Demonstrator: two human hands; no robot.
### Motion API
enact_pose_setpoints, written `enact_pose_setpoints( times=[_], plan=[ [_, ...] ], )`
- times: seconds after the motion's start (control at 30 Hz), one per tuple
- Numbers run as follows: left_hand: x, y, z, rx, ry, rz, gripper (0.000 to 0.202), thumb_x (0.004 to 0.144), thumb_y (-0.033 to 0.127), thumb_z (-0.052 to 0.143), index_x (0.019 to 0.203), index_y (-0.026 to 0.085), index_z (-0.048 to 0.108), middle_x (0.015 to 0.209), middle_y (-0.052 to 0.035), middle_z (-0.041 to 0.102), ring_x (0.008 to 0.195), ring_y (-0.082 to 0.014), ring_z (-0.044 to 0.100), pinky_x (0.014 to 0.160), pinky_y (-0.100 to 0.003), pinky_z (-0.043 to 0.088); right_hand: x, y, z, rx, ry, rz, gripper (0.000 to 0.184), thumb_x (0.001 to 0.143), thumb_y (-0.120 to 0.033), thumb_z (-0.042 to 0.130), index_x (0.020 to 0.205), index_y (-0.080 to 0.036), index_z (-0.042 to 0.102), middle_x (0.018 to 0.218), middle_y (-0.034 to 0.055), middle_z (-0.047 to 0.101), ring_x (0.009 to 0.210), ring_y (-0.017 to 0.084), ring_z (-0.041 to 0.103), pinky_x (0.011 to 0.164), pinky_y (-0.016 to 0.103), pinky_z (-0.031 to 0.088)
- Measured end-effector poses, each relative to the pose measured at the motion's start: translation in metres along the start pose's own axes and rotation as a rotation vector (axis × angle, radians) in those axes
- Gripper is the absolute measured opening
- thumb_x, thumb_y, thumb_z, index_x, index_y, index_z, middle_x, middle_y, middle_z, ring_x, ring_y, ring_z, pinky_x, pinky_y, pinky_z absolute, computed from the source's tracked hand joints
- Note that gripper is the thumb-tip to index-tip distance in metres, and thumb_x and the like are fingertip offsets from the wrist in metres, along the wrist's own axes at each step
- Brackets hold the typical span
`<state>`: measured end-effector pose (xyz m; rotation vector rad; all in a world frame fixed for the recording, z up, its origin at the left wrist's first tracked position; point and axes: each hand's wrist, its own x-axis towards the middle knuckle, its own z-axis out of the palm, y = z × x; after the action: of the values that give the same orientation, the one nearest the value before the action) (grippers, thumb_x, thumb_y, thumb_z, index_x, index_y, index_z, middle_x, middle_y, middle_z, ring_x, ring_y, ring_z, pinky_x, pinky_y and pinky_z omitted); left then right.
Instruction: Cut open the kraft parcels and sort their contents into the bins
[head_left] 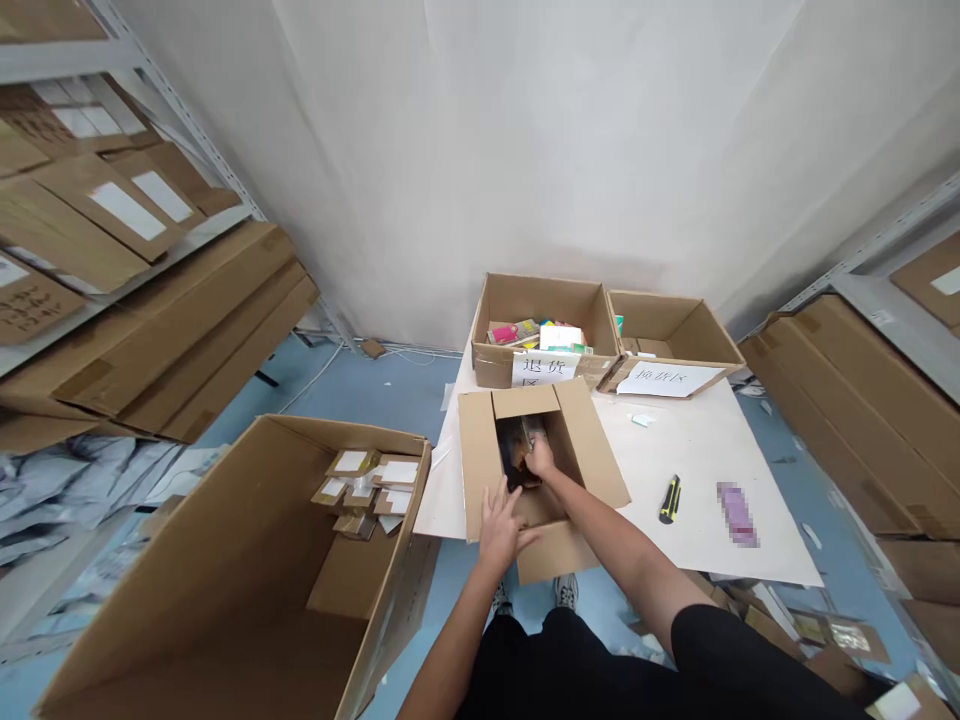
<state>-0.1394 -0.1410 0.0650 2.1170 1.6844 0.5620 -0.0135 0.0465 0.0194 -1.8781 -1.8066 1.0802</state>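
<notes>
An open cardboard box point(585, 440) with its flaps spread sits at the near edge of a white table point(697, 450). My right hand point(539, 457) reaches down into it and closes on a dark package point(515, 447) inside. My left hand point(501, 525) rests with fingers spread on the box's near rim and flap.
Two open boxes with paper labels stand at the table's back: one point(541, 330) holding colourful small boxes, one point(670, 340) nearly bare. A yellow-black utility knife point(670, 499) and a purple object point(737, 513) lie on the table. A big carton point(247, 570) with small parcels stands left. Shelves of cartons flank both sides.
</notes>
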Motion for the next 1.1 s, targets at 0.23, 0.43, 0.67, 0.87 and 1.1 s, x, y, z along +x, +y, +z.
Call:
enact_pose_setpoints(
  times=[0.23, 0.43, 0.67, 0.87, 1.1],
  plan=[
    [-0.003, -0.013, -0.002, 0.108, 0.03, 0.0, 0.029, 0.09, 0.05, 0.073, 0.08, 0.025, 0.084, 0.149, -0.0131, 0.062, 0.155, -0.0445, 0.031, 0.124, -0.076, 0.014, -0.041, -0.03, -0.059, 0.274, 0.106, -0.23, 0.045, 0.079, -0.023, 0.066, 0.122, -0.026, 0.057, 0.113, 0.004, 0.073, 0.106, 0.024, 0.069, 0.097, 0.039, 0.053],
    [0.004, -0.067, -0.052, 0.168, 0.022, 0.013, 0.03, 0.09, 0.047, 0.073, 0.073, 0.024, 0.083, 0.147, -0.011, 0.064, 0.155, -0.0441, 0.03, 0.125, -0.07, 0.022, -0.067, -0.021, -0.144, 0.667, 0.118, -0.267, 0.053, 0.073, -0.037, 0.073, 0.121, -0.026, 0.055, 0.111, 0.0043, 0.075, 0.101, 0.025, 0.072, 0.089, 0.039, 0.059],
    [-0.023, -0.125, -0.093, 0.256, -0.067, -0.066, 0.022, 0.079, 0.05, 0.083, 0.074, 0.028, 0.084, 0.154, -0.0047, 0.058, 0.156, -0.046, 0.026, 0.124, -0.063, 0.029, -0.069, 0.059, -0.193, 0.863, 0.227, 0.017, 0.062, 0.062, -0.038, 0.081, 0.12, -0.022, 0.063, 0.098, 0.0046, 0.079, 0.089, 0.027, 0.075, 0.082, 0.04, 0.061],
    [-0.03, -0.128, -0.111, 0.258, -0.095, -0.177, 0.023, 0.069, 0.036, 0.087, 0.092, 0.03, 0.085, 0.152, -0.0039, 0.06, 0.156, -0.0455, 0.027, 0.12, -0.058, 0.039, -0.066, 0.151, -0.149, 0.501, 0.212, 0.343, 0.061, 0.076, -0.03, 0.066, 0.135, -0.012, 0.061, 0.106, 0.0096, 0.078, 0.101, 0.028, 0.075, 0.091, 0.042, 0.06],
    [-0.022, -0.029, -0.134, 0.047, 0.202, -0.207, 0.049, 0.094, 0.034, 0.057, 0.142, 0.026, 0.064, 0.15, -0.0092, 0.06, 0.144, -0.0346, 0.049, 0.12, -0.052, 0.041, -0.081, 0.199, -0.097, 0.091, 0.196, 0.358, 0.07, 0.087, -0.017, 0.052, 0.157, -0.011, 0.045, 0.158, 0.0186, 0.05, 0.149, 0.03, 0.043, 0.12, 0.044, 0.039]
  ],
)
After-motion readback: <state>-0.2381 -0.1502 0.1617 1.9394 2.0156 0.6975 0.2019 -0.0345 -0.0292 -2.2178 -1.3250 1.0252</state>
